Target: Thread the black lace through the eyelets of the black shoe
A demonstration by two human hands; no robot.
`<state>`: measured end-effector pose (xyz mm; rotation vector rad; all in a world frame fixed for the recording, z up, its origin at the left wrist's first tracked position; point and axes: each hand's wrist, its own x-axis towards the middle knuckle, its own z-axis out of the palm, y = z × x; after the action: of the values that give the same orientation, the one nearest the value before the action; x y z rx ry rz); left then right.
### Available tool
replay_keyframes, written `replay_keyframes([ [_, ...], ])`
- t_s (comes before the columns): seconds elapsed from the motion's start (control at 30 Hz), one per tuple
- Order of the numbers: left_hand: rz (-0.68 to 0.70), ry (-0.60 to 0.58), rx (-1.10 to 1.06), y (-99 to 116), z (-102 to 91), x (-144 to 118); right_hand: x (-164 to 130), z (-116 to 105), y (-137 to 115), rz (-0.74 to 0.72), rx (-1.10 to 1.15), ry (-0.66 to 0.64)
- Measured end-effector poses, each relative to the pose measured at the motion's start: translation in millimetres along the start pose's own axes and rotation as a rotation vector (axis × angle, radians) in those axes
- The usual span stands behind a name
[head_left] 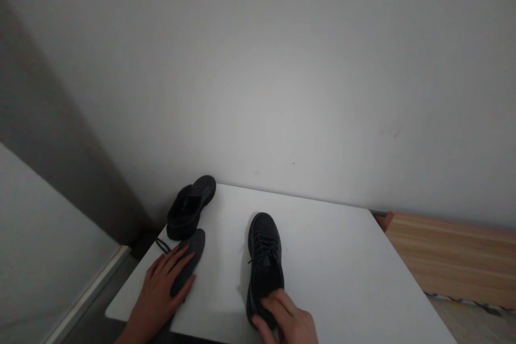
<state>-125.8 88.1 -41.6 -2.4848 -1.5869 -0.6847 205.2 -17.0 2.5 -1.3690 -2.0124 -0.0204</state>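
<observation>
Nearest the camera, the right hand (pixel 288 322) is gripping the heel end of a black lace-up shoe (pixel 264 263), fingers wrapped over the collar and thumb on the near side, so it's closed on the shoe, which is standing upright on the white table (pixel 342 274) with its toe pointing away toward the wall. Over on the other side, the left hand (pixel 159 293) is lying flat and open, fingers spread, pressing down on a dark grey insole (pixel 187 266) near the table's left edge. It isn't pinching it, just pinning it.

If that insole is going into the laced shoe, I'd say the trick is keeping the heel hand steady and holding the collar open, then lifting the insole by its back end and feeding it in toe first, flat, so it isn't buckling inside.

A bit further back, a loose bit of black lace (pixel 162 246) is poking out just beside the insole's tip, and the second black shoe (pixel 189 208) is sitting right behind it at the far left corner, its opening facing us. Beyond that there's just the plain wall (pixel 258 64), with a wooden board (pixel 451 258) off to the right.
</observation>
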Motion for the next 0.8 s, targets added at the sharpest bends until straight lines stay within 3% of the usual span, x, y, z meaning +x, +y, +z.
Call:
replay_keyframes([
  [0.1, -0.008, 0.042, 0.003, 4.5, -6.2, 0.2, 13.2, -19.6, 3.6, 0.025, 0.151, 0.097],
  [0.23, 0.014, 0.161, -0.058, 30.6, -22.2, 8.6, 43.7, -38.3, 11.8, 0.024, 0.068, 0.16],
  [0.43, 0.189, 0.214, -0.132, 92.1, -49.8, 29.8, 83.1, -26.9, 21.1, -0.111, -0.096, 0.036],
  [0.6, 0.213, 0.212, -0.144, 103.9, -57.5, 20.1, 88.5, -35.3, 17.7, -0.163, -0.049, 0.071],
  [0.7, 0.188, 0.204, -0.163, 101.1, -54.9, 6.9, 84.6, -62.1, 4.8, -0.131, 0.108, 0.167],
  [0.8, 0.164, 0.187, -0.195, 103.1, -51.6, -1.3, 79.4, -89.8, -6.7, -0.077, 0.313, 0.42],
])
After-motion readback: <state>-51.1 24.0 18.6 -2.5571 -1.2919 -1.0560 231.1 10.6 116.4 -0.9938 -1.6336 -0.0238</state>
